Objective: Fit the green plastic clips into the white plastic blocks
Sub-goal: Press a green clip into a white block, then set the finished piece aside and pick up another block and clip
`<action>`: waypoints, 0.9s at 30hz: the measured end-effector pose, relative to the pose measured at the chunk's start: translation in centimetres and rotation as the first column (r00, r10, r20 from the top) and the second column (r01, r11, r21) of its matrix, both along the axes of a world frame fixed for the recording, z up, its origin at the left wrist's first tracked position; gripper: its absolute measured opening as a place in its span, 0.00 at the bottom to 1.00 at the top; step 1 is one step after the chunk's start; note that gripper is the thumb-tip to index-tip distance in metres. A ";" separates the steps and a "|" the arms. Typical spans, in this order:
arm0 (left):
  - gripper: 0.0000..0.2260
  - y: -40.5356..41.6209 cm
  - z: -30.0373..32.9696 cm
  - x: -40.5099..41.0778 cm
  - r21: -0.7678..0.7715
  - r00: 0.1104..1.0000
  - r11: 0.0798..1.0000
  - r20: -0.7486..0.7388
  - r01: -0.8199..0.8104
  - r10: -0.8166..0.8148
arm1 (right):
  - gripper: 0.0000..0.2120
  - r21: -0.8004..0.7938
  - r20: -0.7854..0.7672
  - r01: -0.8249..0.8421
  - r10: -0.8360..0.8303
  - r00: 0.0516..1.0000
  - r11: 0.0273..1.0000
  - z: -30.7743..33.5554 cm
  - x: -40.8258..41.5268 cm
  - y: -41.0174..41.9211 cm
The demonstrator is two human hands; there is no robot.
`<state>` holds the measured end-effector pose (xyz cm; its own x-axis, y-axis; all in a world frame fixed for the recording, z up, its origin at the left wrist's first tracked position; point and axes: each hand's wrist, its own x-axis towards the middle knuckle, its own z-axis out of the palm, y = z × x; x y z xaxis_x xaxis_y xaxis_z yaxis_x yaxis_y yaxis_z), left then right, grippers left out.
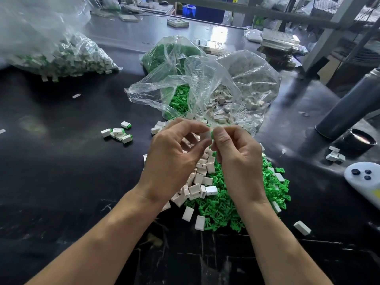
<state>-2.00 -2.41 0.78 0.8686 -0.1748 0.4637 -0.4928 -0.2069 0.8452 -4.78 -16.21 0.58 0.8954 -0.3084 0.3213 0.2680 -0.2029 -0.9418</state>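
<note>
My left hand (pixel 174 159) and my right hand (pixel 236 157) meet above the middle of the black table. Between their fingertips they pinch one white block (pixel 207 135), with a sliver of green clip showing at its right edge. Below the hands lies a heap of loose white blocks (pixel 198 182) beside a heap of green clips (pixel 224 208). A small group of fitted blocks with green ends (pixel 118 132) lies to the left.
Open clear bags of green clips (pixel 178 99) and white blocks (pixel 230 103) stand behind the hands. A large bag of fitted pieces (pixel 67 56) lies at the back left. A grey tube (pixel 349 108), a black cup (pixel 362 140) and a white controller (pixel 364 179) sit on the right.
</note>
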 end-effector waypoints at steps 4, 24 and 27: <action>0.08 0.2 -0.2 0.3 0.055 1.000 0.998 0.019 -0.013 0.012 | 0.09 -0.111 -0.030 0.051 -0.054 0.998 0.993 -0.1 0.1 0.1; 0.04 7.6 -1.9 6.2 0.685 0.772 0.523 0.092 -0.507 0.629 | 0.06 -0.571 -0.414 0.045 -0.335 0.846 0.819 0.9 0.3 -6.2; 0.05 7.7 -2.3 6.4 0.694 0.766 0.516 0.082 -0.503 0.637 | 0.05 -0.554 -0.437 -0.001 -0.290 0.851 0.832 0.9 0.2 -6.3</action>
<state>4.43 5.25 -1.53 0.9389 0.1976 0.2818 0.0641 -0.9048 0.4210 -4.62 -22.51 1.44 0.9312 -0.3645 0.0067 -0.2658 -0.6914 -0.6719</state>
